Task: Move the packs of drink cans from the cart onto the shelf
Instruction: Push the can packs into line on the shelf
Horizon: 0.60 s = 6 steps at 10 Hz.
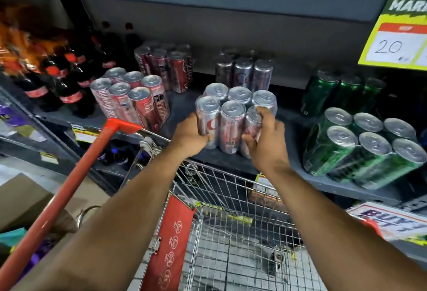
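A shrink-wrapped pack of silver drink cans (pixel 231 115) stands at the front edge of the grey shelf (pixel 184 106). My left hand (pixel 188 134) grips its left side and my right hand (pixel 265 138) grips its right front can, thumb over the top. Behind it stands another silver pack (pixel 243 72). Two red cola packs (pixel 131 96) (pixel 166 66) sit to the left. Green can packs (pixel 367 147) (pixel 342 92) sit to the right. The wire cart (pixel 231 233) below my arms shows no packs in its visible basket.
Cola bottles (pixel 57 78) fill the shelf's left end. The cart's red handle (pixel 69 189) runs diagonally at left, with a red flap (pixel 169 244) on its child seat. A yellow price sign (pixel 397 43) hangs at upper right. A cardboard box (pixel 25 198) lies at lower left.
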Tool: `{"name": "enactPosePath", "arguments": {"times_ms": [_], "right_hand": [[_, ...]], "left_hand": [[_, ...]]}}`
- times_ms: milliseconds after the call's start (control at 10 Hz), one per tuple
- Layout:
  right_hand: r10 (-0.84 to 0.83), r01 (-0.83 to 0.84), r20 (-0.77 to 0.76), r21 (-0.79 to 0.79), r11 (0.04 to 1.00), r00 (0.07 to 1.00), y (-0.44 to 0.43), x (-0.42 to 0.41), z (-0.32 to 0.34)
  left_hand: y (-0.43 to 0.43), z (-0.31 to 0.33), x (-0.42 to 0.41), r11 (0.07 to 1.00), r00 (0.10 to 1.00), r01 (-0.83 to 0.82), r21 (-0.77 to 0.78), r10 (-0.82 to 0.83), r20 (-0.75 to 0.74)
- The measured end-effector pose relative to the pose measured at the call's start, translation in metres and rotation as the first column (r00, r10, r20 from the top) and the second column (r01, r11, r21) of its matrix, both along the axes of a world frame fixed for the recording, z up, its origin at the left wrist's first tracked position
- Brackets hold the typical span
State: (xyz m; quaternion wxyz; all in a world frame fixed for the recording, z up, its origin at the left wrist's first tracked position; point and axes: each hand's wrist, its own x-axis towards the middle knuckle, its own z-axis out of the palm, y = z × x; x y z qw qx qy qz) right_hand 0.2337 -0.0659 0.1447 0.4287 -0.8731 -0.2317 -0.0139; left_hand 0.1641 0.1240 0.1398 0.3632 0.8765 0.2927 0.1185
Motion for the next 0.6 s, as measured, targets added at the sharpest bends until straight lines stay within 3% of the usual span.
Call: {"name": "enactPosePath", "arguments": {"times_ms": [400, 600], "right_hand": [[-0.023, 0.024, 0.023, -0.050, 0.998, 0.999, 0.006, -0.008, -0.003], [0.073, -0.075, -0.017, -0.295, 0.953, 0.997, -0.013, -0.013, 0.025]], "left_hand": [[0.004, -0.004, -0.003, 1.000, 1.000, -0.001, 0.012, 0.001, 0.017], [-0.008, 0.006, -0.010, 0.999, 0.999, 0.009, -0.049, -0.007, 0.044]]}}
